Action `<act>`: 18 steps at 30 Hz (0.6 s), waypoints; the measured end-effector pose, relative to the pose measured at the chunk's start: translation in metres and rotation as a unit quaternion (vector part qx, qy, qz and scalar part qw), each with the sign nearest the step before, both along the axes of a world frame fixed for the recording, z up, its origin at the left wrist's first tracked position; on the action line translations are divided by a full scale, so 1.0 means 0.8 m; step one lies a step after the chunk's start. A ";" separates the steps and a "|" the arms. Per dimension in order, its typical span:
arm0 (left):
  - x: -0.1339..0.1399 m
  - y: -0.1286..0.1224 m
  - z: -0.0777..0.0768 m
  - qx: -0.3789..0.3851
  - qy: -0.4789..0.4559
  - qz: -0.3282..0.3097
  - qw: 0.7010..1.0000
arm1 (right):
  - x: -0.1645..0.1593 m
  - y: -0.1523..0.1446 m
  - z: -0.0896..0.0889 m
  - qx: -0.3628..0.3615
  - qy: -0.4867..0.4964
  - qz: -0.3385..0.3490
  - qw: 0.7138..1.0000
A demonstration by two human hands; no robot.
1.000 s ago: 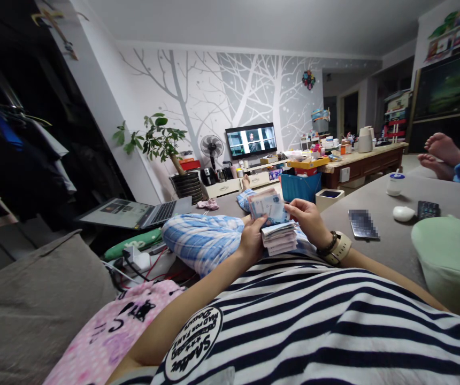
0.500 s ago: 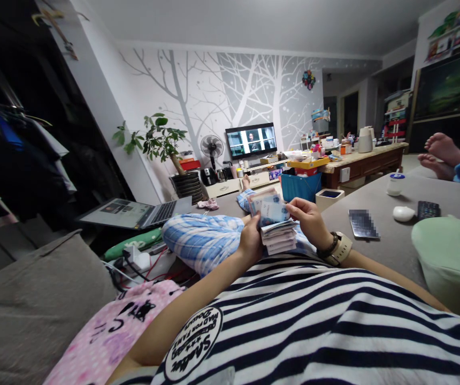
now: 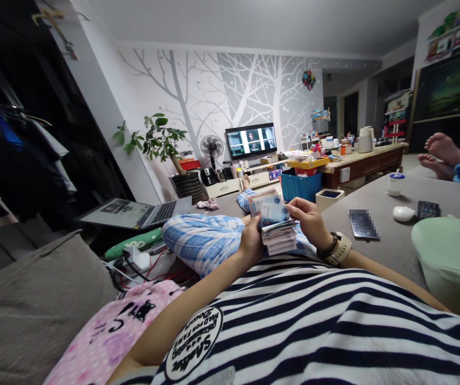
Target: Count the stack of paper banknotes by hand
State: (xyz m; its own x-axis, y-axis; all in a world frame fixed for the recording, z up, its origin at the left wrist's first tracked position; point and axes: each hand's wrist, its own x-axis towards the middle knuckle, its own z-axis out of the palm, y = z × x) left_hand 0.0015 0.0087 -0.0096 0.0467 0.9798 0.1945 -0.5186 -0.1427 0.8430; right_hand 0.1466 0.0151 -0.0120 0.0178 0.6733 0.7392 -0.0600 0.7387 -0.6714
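In front of my lap is a thick stack of blue, white and pinkish printed sheets (image 3: 272,208), fanned at the top, with several pale layers stepped below. I cannot make out exactly what the sheets are. My left hand (image 3: 251,238) is closed around the stack's left side, thumb on its front. At the upper right edge, my right hand (image 3: 307,216) pinches the blue-printed sheet between thumb and fingers; a watch and a dark bracelet are on that wrist. Part of the stack is hidden behind my fingers.
A phone (image 3: 363,223), a white mouse (image 3: 404,214), a small jar (image 3: 396,184) and a green cushion (image 3: 434,240) are on the sofa at right. An open laptop (image 3: 133,211) lies left, near cables and a white power adapter (image 3: 139,260). Another person's feet (image 3: 441,152) show at far right.
The stack's upper sheets and lower layers have shifted very slightly. Both hands keep their hold in nearly the same place.
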 end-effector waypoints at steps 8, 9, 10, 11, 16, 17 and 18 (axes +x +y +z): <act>0.000 -0.002 0.001 -0.014 0.001 -0.019 1.000 | 0.001 0.003 -0.002 -0.005 0.012 0.003 1.000; 0.000 -0.002 0.001 -0.015 0.003 -0.019 1.000 | 0.001 0.004 -0.003 -0.006 0.013 0.004 1.000; 0.000 -0.002 0.001 -0.015 0.004 -0.020 1.000 | 0.001 0.005 -0.003 -0.007 0.015 0.006 1.000; 0.000 -0.002 0.000 -0.015 0.005 -0.021 1.000 | 0.000 0.006 -0.003 -0.007 0.017 0.006 1.000; 0.001 -0.003 0.000 -0.013 0.003 -0.022 1.000 | 0.000 0.008 -0.004 -0.011 0.019 0.001 1.000; 0.002 -0.003 0.000 -0.011 0.003 -0.021 1.000 | 0.000 0.009 -0.004 -0.012 0.019 0.000 1.000; 0.002 -0.003 0.001 -0.008 0.004 -0.019 1.000 | 0.000 0.009 -0.004 -0.013 0.018 -0.001 1.000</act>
